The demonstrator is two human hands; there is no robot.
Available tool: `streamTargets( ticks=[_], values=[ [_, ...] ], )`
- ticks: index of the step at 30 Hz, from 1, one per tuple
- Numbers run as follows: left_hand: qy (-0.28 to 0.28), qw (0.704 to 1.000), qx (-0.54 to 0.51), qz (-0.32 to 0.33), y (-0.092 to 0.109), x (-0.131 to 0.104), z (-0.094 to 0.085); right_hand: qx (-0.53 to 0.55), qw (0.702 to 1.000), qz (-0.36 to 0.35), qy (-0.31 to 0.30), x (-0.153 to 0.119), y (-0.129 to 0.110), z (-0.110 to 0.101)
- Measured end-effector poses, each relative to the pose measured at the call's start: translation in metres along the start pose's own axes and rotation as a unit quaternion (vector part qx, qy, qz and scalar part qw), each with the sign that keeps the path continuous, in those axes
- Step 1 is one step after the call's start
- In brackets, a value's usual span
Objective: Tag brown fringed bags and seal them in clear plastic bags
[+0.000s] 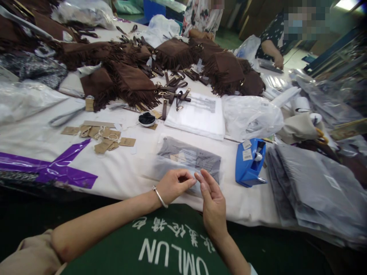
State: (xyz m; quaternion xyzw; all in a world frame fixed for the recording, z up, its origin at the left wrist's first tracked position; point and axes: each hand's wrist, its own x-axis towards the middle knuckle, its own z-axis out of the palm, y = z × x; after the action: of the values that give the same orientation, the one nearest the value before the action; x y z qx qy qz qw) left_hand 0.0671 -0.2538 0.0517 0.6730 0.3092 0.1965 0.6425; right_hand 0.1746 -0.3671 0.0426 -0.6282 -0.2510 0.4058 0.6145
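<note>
Two hands meet at the near bench edge: left hand (172, 185) fingers pinched, right hand (210, 198) fingers loosely curled, both on a clear bag (187, 158) holding grey folded cloth. Its label is unreadable. Right of them stands a blue tape dispenser (249, 162). Below, green fabric reads "OMLUN" upside down.

Co-workers' faces (305, 21) blurred; label print (204, 104) illegible
</note>
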Motion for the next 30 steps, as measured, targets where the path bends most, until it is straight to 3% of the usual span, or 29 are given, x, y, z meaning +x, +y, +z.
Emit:
streamTargets(
  ticks=[2, 5, 7, 9, 11, 13, 16, 18, 22, 30],
  values=[
    [-0.015, 0.998, -0.054, -0.021, 0.001, -0.001, -0.004, -0.137, 0.986, -0.093, -0.020, 0.001, 0.000, -0.007],
    [-0.041, 0.973, -0.210, -0.088, 0.006, -0.004, -0.013, -0.346, 0.894, -0.273, -0.083, 0.009, 0.001, -0.028],
    [-0.044, 0.953, -0.279, -0.114, 0.012, -0.009, -0.021, -0.435, 0.825, -0.327, -0.155, 0.016, 0.001, -0.043],
    [-0.043, 0.944, -0.307, -0.114, 0.016, -0.013, -0.027, -0.473, 0.793, -0.326, -0.202, 0.022, -0.002, -0.054],
    [-0.035, 0.952, -0.293, -0.086, 0.019, -0.017, -0.032, -0.451, 0.814, -0.301, -0.209, 0.026, -0.006, -0.057],
    [-0.034, 0.971, -0.232, -0.039, 0.018, -0.020, -0.033, -0.366, 0.871, -0.248, -0.214, 0.027, -0.010, -0.050],
    [-0.042, 0.994, -0.088, 0.059, 0.014, -0.022, -0.030, -0.205, 0.947, -0.115, -0.221, 0.024, -0.014, -0.027],
    [-0.031, 0.991, 0.009, 0.133, 0.012, -0.022, -0.028, -0.115, 0.971, -0.020, -0.211, 0.022, -0.013, -0.010],
    [-0.009, 0.958, 0.151, 0.244, 0.010, -0.025, -0.028, 0.033, 0.974, 0.096, -0.201, 0.018, -0.008, 0.011],
    [0.022, 0.897, 0.304, 0.320, -0.010, -0.027, -0.033, 0.182, 0.960, 0.146, -0.157, 0.015, 0.001, 0.018]
  ],
)
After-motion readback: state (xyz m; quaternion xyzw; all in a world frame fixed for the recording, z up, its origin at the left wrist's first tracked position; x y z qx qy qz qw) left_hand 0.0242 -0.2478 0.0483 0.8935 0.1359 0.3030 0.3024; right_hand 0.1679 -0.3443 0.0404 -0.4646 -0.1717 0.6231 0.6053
